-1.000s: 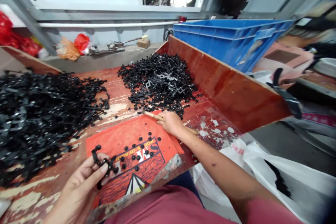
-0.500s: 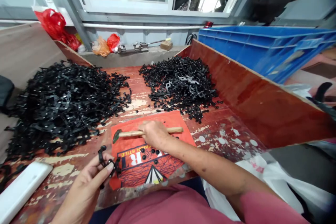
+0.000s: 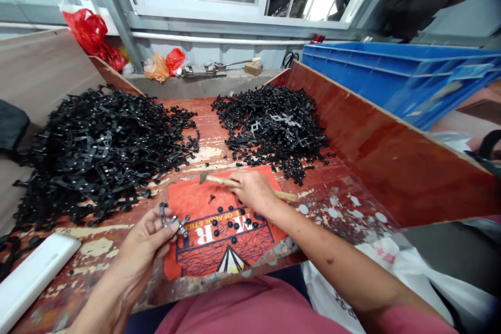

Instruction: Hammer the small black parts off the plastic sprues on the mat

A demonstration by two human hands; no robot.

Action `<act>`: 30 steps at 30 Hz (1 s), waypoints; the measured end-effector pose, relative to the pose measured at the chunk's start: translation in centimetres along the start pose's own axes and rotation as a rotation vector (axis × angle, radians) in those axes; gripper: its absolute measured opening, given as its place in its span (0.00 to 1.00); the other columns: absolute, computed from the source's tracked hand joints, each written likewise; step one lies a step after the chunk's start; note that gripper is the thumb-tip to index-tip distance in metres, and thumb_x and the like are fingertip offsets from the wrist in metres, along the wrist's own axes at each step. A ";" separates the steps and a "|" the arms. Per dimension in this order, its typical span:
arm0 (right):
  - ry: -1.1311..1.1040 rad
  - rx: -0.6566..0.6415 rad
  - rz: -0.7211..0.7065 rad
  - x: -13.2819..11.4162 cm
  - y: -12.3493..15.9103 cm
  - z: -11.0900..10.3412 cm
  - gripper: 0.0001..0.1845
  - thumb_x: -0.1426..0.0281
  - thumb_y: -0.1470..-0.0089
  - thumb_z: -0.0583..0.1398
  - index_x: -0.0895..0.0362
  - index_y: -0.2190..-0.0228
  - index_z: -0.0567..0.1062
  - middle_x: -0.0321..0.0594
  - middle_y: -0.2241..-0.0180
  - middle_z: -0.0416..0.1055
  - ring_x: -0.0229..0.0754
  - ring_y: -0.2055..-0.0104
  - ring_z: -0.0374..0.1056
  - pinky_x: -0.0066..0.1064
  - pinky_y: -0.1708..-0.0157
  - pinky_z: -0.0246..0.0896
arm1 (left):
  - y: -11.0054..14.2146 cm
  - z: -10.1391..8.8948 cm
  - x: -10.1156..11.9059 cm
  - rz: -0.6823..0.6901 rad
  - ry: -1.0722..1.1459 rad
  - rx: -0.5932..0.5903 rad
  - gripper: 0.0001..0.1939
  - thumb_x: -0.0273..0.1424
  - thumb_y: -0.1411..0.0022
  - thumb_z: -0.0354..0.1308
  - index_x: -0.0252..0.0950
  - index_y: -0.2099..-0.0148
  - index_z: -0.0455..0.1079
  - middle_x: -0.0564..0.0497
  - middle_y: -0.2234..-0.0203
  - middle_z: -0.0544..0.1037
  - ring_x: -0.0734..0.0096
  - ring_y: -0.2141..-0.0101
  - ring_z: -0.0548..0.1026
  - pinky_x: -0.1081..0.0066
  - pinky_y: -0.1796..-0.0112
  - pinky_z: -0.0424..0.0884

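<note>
Between thumb and fingers, my left hand (image 3: 151,237) pinches a small black linkage part (image 3: 175,224) at the left edge of an orange-red cloth (image 3: 188,193). My right hand (image 3: 252,190) is closed round the wooden handle of a hammer (image 3: 219,181), held over the cloth's upper right part. The hammer head points left, towards the cloth's far edge. Several small round black pieces (image 3: 234,240) lie scattered on the printed part of the cloth, in front of my right hand.
Piles of black linkage parts lie at the left (image 3: 102,151) and back right (image 3: 277,125). A white slab-shaped object (image 3: 39,276) is near the left edge. A reddish board (image 3: 371,141) walls the right side, with a blue crate (image 3: 391,78) beyond it.
The hammer first swung left and lower over the cloth, then back up to the right. The left hand keeps the linkage part, now turned with its metal side showing. The view has shifted left.
</note>
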State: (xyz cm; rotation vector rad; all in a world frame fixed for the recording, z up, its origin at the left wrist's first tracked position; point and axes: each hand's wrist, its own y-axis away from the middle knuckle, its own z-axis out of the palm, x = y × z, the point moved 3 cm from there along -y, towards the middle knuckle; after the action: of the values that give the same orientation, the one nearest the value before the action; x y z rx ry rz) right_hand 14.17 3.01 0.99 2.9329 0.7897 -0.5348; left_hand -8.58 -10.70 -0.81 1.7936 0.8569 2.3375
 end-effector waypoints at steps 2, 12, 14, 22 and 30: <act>-0.012 -0.020 -0.039 -1.3 -0.3 -0.1 0.08 0.64 0.39 0.61 0.48 0.62 0.81 0.37 0.64 0.79 0.42 0.63 0.72 0.28 0.68 0.56 | -0.4 0.6 0.5 0.031 0.014 0.013 0.30 0.31 0.63 0.78 0.37 0.59 0.66 0.56 0.76 0.77 0.77 0.78 0.73 0.83 0.81 0.63; 0.020 -0.176 -0.048 -3.8 -3.0 1.6 0.06 0.68 0.47 0.64 0.51 0.67 0.83 0.43 0.69 0.79 0.47 0.65 0.74 0.32 0.66 0.61 | 0.7 0.1 -0.1 0.122 0.091 0.094 0.31 0.30 0.60 0.77 0.38 0.58 0.62 0.57 0.78 0.75 0.81 0.82 0.66 0.84 0.83 0.58; 0.022 -0.166 -0.035 -3.1 -3.1 1.5 0.06 0.67 0.46 0.64 0.51 0.67 0.83 0.44 0.65 0.79 0.47 0.64 0.73 0.32 0.66 0.61 | 0.9 0.3 0.3 0.142 0.103 0.092 0.34 0.30 0.60 0.77 0.41 0.54 0.60 0.60 0.79 0.73 0.80 0.82 0.66 0.83 0.83 0.56; -0.042 -0.024 -0.024 -1.3 -0.6 -1.3 0.09 0.68 0.39 0.59 0.51 0.60 0.79 0.39 0.60 0.77 0.43 0.61 0.71 0.29 0.66 0.58 | -0.6 2.9 0.8 0.097 -0.175 -0.052 0.22 0.41 0.49 0.68 0.34 0.55 0.73 0.59 0.83 0.66 0.81 0.82 0.61 0.81 0.79 0.56; -0.268 0.036 -0.002 1.1 3.9 -2.5 0.06 0.72 0.40 0.61 0.53 0.69 0.77 0.33 0.70 0.74 0.38 0.68 0.68 0.27 0.69 0.55 | -4.9 5.1 1.9 0.177 -0.425 -0.117 0.16 0.44 0.46 0.63 0.38 0.64 0.67 0.63 0.84 0.57 0.81 0.86 0.51 0.77 0.82 0.44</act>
State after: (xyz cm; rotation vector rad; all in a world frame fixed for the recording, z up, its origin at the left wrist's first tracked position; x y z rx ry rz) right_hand 17.78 0.54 2.80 2.8064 0.7563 -0.9259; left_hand -5.91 -3.89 -0.61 2.2694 0.5089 1.9238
